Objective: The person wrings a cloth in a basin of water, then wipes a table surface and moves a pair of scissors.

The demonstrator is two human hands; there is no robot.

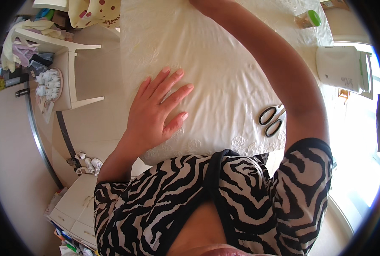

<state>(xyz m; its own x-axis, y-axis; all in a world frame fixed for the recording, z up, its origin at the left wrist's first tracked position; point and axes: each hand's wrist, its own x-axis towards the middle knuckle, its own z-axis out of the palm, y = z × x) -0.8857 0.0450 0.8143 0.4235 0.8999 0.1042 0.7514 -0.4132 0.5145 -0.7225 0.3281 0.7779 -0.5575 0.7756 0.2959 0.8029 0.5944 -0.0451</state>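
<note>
My left hand (154,112) rests palm down on, or just over, a cream embossed tablecloth (215,105), its fingers spread and nothing in it. Across the table reaches my right arm. At the top edge of the picture only a part of my right hand (206,4) shows; its fingers are cut off, so what it touches or holds is hidden. A pair of scissors (272,123) with black-rimmed handles lies on the cloth near the front right, its blades partly hidden by my right forearm.
A clear jar with a green lid (313,18) lies at the far right, near a white container (338,68). On the left stands a white chair (69,76) bearing a tray of small bottles (50,83). A patterned yellow bag (95,12) is behind it. White drawers (73,208) stand lower left.
</note>
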